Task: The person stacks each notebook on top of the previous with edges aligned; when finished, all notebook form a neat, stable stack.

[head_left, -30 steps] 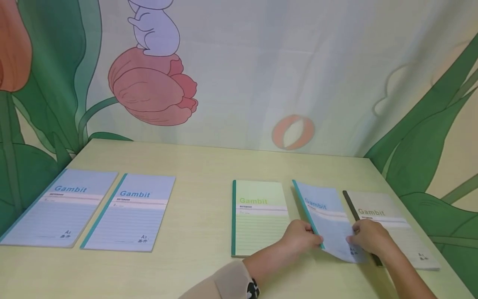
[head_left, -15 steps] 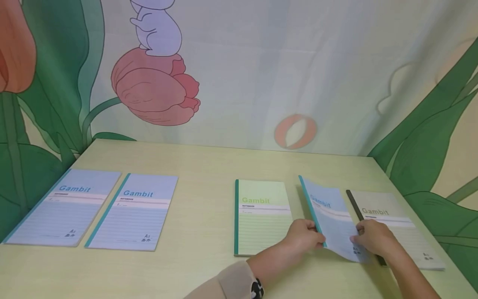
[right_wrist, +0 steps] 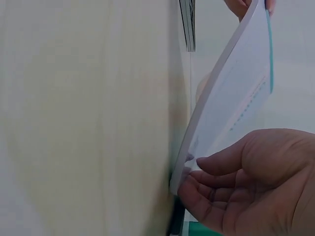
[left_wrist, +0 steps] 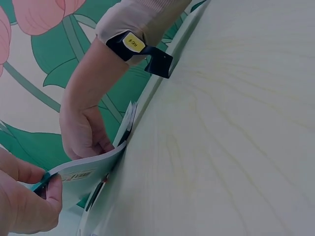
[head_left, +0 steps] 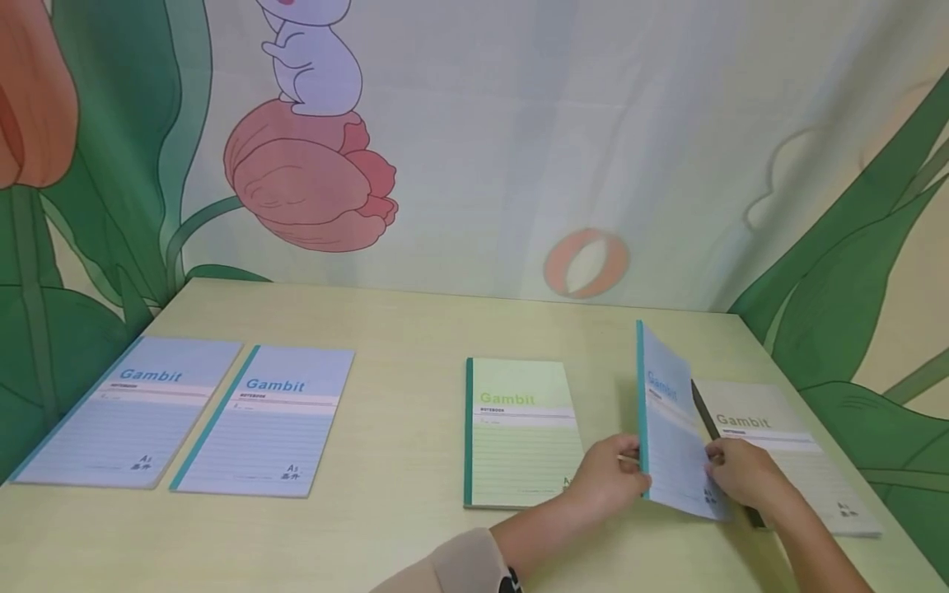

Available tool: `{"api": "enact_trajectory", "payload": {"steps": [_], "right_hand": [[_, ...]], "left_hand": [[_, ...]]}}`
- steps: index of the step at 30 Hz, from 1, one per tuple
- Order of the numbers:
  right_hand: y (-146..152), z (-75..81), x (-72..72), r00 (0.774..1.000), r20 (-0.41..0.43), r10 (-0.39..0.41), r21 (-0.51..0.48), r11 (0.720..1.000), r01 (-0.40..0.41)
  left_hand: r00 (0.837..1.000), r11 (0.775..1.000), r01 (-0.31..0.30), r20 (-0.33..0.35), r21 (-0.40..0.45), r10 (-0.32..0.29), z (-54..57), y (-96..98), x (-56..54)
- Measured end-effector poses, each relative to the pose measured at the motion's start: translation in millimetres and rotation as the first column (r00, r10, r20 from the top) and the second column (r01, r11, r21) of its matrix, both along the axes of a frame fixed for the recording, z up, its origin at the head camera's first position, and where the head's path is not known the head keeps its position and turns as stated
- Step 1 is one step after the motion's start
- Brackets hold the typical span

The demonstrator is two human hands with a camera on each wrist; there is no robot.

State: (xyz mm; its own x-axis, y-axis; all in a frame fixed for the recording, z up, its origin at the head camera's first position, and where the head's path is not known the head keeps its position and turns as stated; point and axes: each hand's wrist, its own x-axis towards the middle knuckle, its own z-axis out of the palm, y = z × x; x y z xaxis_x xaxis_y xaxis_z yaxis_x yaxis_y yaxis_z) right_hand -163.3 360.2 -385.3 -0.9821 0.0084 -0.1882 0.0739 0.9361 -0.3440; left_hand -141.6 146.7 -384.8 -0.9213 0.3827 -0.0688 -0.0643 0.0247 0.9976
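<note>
Blue Gambit notebook (head_left: pixel 670 432) is sitting between both hands over the right part of the bench (head_left: pixel 404 436), between the green Gambit notebook (head_left: pixel 519 461) on its left and the grey Gambit notebook (head_left: pixel 786 469) on its right. Its long axis is running near to far, with the title end pointing far and the bottom edge facing near. Its teal spine is standing raised on the left, while the fore edge is sitting lower on the right; the cover is slanting to the right and bending.

Left hand (head_left: pixel 610 473) is pinching the near part of the spine between thumb and fingers. Right hand (head_left: pixel 745 471) is holding the fore edge near the bottom corner, fingers curling in narrow. In the head view, the held notebook and right hand are hiding parts of the grey one's black spine. Left wrist view is showing the back cover with a barcode.

Green notebook is lying flat, dark green spine on the left; the left hand is covering part of its near right corner. Grey one is lying flat at the far right. At the left of the bench, the outer blue notebook (head_left: pixel 129 420) and inner blue notebook (head_left: pixel 263 428) are lying side by side, spines on the left, slanting near-left to far-right. Tulip-print backdrop (head_left: pixel 474 165) is hanging behind.
</note>
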Motion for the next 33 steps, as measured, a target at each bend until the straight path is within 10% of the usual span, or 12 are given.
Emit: {"api": "enact_trajectory", "payload": {"steps": [9, 33], "right_hand": [[8, -2.9, -0.3, 0.994, 0.063, -0.085, -0.271, 0.957, 0.099], [10, -2.1, 1.5, 0.992, 0.032, -0.122, -0.473, 0.872, 0.123]], "left_hand": [[1.0, 1.0, -0.011, 0.002, -0.019, 0.011, 3.0, -0.6, 3.5], [0.999, 0.999, -0.032, 0.01, -0.018, 0.032, 2.4, -24.2, 3.1]]}}
